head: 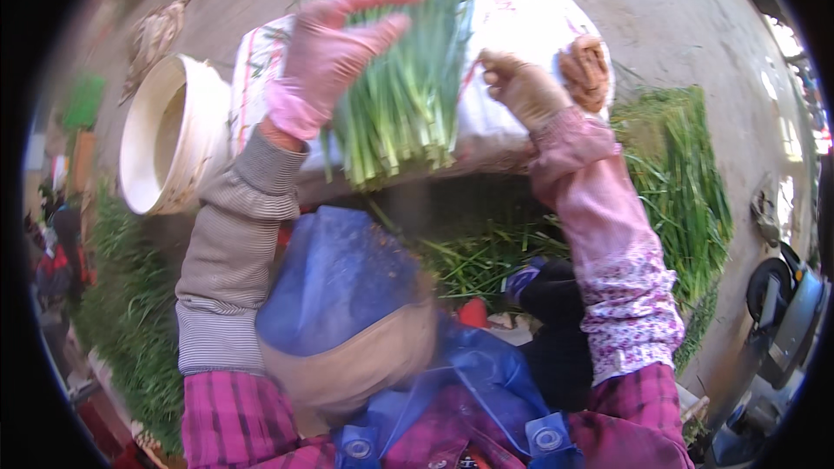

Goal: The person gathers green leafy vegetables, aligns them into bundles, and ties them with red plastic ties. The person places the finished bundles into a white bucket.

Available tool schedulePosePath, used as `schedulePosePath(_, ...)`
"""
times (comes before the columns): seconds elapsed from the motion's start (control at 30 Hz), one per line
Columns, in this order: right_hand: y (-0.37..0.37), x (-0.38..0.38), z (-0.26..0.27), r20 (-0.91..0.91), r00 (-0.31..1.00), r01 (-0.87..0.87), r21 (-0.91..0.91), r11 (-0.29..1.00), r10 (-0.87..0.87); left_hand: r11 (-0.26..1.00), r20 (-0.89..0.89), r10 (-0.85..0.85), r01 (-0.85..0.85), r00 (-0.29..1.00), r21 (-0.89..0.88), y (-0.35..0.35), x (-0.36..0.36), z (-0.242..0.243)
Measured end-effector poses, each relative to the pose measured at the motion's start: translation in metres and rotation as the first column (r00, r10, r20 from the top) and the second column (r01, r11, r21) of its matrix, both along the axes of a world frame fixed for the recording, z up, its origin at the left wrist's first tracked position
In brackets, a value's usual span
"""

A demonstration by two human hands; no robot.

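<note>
A bunch of long green leafy stalks, likely chives (404,98), lies across a white woven sack (515,19) on a low padded support. The pale cut ends point towards me and the leaf tips lie away. My left hand (339,45), in a pink glove, is over the left side of the bunch. Its thumb and fingers are apart with nothing between them. My right hand (521,81), in a tan glove, is right of the bunch, over the sack. Thumb and forefinger pinch what looks like a thin red strand (469,75). A folded brown bundle (585,71) lies beside that hand.
A white bucket (195,130) lies tilted left of the sack. Piled greens stand at right (684,189) and left (130,286), with loose stalks (488,260) below the support. A blue apron (339,280) covers my knee. A wheeled vehicle (775,312) is at far right.
</note>
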State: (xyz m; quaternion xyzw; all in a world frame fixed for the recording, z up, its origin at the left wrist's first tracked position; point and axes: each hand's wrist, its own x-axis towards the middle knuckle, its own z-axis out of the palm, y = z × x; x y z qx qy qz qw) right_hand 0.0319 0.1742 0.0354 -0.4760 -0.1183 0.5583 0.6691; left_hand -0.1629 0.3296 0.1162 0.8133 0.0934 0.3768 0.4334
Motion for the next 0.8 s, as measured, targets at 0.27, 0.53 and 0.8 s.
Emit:
schedulePosePath(0.27,-0.002,0.003,0.003,0.055,0.998,0.041,-0.096,0.995,-0.036,0.898,-0.494,0.297,-0.415,0.817,-0.147,0.044,-0.13,-0.074)
schedulePosePath(0.53,0.002,0.001,0.008,0.142,0.99,0.045,-0.124,0.991,-0.027,0.877,-0.62,0.323,-0.473,0.715,-0.087,-0.003,-0.125,-0.098)
schedulePosePath(0.8,0.003,-0.001,0.005,0.168,0.985,0.056,-0.106,0.993,-0.038,0.874,-0.712,0.312,-0.484,0.629,-0.045,-0.01,-0.105,-0.091)
